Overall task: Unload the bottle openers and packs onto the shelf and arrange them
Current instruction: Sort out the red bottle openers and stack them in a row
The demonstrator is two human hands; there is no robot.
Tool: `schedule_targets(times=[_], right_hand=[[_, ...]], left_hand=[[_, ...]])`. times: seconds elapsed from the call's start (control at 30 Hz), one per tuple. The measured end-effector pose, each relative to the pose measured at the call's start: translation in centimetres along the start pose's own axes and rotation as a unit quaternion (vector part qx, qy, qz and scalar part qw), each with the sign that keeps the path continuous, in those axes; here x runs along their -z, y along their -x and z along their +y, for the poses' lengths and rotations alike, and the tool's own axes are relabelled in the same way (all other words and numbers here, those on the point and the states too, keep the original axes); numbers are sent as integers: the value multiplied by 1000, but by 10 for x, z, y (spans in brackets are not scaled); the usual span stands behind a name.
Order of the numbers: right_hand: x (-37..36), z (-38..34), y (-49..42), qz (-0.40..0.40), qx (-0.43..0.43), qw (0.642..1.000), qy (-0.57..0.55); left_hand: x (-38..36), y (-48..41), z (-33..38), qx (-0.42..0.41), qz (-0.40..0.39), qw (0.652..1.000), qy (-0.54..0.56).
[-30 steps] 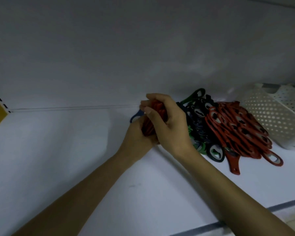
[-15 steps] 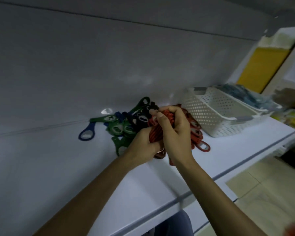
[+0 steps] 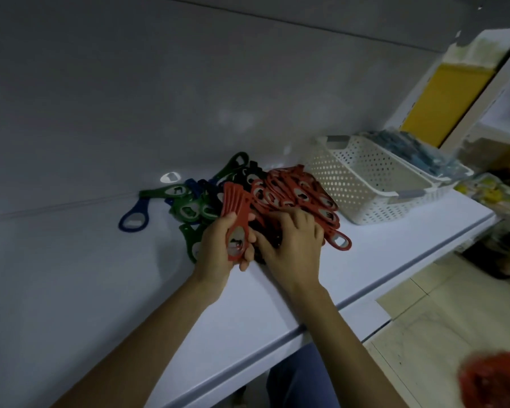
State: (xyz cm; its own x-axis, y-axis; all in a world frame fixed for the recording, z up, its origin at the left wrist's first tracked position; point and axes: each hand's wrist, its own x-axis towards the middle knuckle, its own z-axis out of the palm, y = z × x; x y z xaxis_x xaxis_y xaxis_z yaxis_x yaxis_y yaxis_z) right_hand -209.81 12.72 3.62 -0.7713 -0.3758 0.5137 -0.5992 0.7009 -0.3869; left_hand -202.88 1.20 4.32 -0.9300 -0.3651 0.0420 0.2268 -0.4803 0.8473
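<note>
Bottle openers (image 3: 292, 195): red, green and black pile on white shelf (image 3: 248, 313), just left of white basket (image 3: 365, 184) | left hand (image 3: 218, 254): fingers and thumb wrapped round fanned stack of red openers (image 3: 237, 207), at the pile's front | right hand (image 3: 295, 245): fingers bent onto red pile, grip cannot be told | 1 blue opener (image 3: 134, 219) lies apart, left

2 hands are showing, the left hand (image 3: 218, 254) and the right hand (image 3: 295, 245), over 1 shelf (image 3: 100, 290). 2 white baskets (image 3: 357, 178) are sitting side by side. 1 blue opener (image 3: 133, 216) is lying apart, a 2nd peeking from the heap. At least 4 green openers (image 3: 165, 191) are showing. The left hand is gripping a stack (image 3: 236, 213) of about 4 red ones. The loose red openers (image 3: 301, 195), black openers (image 3: 245, 172) and packs (image 3: 407, 151) are lying too tangled to count.
</note>
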Motion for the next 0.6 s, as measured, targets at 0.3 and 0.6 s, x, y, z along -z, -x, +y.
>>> schedule_targets(times=[0.3, 0.6], right_hand=[[-1, -4, 1, 34, 6, 999, 35], [4, -4, 0, 103, -127, 955, -246]], left_hand=[[-1, 3, 4, 28, 36, 999, -14], [3, 2, 11, 125, 21, 988, 83]])
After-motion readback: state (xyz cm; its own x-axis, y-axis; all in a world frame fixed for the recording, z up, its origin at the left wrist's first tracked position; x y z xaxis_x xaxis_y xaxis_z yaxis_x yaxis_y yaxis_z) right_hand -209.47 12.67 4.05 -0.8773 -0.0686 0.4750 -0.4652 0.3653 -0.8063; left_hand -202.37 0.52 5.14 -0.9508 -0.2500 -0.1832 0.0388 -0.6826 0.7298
